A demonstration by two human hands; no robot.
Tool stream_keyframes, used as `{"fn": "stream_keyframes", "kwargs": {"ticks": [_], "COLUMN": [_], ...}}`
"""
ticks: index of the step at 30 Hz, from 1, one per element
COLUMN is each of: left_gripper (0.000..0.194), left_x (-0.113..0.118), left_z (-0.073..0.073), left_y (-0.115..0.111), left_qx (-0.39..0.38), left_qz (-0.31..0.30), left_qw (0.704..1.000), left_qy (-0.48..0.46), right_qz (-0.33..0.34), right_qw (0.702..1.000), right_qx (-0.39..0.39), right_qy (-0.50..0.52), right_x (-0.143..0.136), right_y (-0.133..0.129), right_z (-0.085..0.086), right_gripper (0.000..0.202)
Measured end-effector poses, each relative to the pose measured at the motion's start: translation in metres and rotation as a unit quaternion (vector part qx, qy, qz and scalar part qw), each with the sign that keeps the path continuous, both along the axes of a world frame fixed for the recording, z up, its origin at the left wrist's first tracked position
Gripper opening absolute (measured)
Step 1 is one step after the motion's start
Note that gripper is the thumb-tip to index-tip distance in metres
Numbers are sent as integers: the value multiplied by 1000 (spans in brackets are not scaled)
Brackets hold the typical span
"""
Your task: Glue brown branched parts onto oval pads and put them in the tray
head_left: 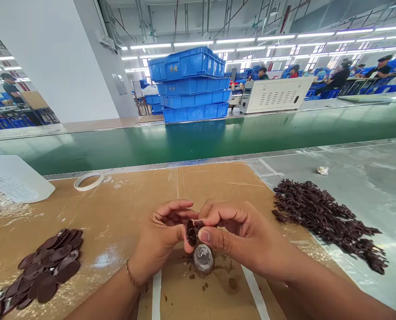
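Observation:
My left hand [166, 229] grips a dark brown oval disc [190, 233] by its edge, tilted so that its face turns to the right. Between the thumb and forefinger of my right hand [236, 231] is a small dark brown branched piece [198, 225], pressed against the disc's face. Just below the fingers stands a small clear round container [203, 259] with wet drops around it. On the left lies a pile of similar brown discs [48, 262]. A heap of dark brown branched pieces [321, 218] is spread out on the right.
A white roll of tape [89, 181] and a translucent jug with a label [16, 178] are at the left. Beyond the brown board [144, 186] runs a green belt [124, 144]. Stacked blue crates [194, 86] and a beige machine [274, 94] stand behind it. People work far back.

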State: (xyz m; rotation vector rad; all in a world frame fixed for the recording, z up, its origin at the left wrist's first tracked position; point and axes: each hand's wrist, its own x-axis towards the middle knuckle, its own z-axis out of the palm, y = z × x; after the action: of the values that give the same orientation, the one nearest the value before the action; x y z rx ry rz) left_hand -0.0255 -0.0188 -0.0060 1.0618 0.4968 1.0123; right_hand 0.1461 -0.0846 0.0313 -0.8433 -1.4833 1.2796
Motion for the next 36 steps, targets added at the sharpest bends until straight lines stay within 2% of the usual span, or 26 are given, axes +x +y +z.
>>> {"fn": "stream_keyframes", "kwargs": {"ticks": [36], "left_gripper": [34], "left_x": [0], "left_z": [-3], "left_y": [3], "left_qx": [6], "left_qz": [5], "left_qw": [1000], "left_qy": [26], "right_qz": [-5], "right_qw": [1000], "right_qx": [8], "right_qy": [-16], "right_x": [1], "right_y": [0], "right_z": [-1], "right_gripper": [20]}}
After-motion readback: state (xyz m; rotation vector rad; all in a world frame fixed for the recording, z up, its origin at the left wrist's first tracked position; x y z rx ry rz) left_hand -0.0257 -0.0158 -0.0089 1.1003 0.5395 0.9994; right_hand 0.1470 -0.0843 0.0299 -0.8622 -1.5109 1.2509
